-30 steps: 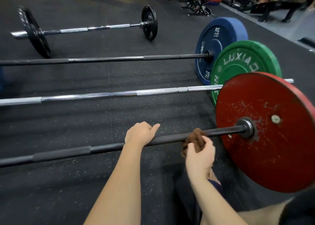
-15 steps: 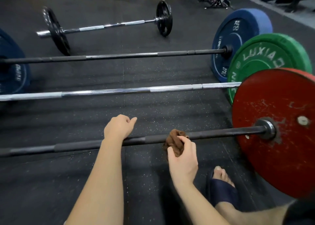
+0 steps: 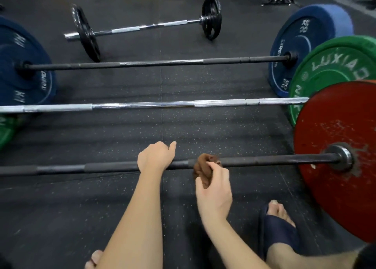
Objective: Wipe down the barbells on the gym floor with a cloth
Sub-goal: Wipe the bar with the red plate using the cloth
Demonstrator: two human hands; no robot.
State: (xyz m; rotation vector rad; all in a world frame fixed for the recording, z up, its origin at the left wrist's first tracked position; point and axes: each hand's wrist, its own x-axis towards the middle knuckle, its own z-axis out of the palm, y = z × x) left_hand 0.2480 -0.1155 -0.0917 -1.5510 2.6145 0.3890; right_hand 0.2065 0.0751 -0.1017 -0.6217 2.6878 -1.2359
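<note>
Now, the dark gym floor (image 3: 122, 207) is the biggest thing, and four barbells lie on it, one behind the other. On the right stand three big plates: a red plate (image 3: 335, 197) nearest, a green plate (image 3: 335, 69) behind it, and a blue plate (image 3: 301, 44) farther back. The near bar (image 3: 274, 159) is black and long. It runs from left to right in front of the person, and its right end goes into the red plate. Behind it lie a silver bar (image 3: 142, 105), then another black bar (image 3: 162, 63), and far away a short barbell (image 3: 146, 27) with small black plates. The left hand (image 3: 155, 156) sits on top of the near bar with its fingers curled over it, holding it. The right hand (image 3: 215, 191) is just to the right, on the near side of the bar. Its fingers and thumb pinch a small brown cloth (image 3: 204, 165), all bunched up. The cloth touches the near bar, between the left hand and the red plate. I think the wiping is going on at this bar. Because the bar runs sideways, the cloth has to slide left or right along it. The right hand is closer to the long bare part by the red plate, so it looks best placed to rub that way, while the left hand can stop the bar from rolling.
</note>
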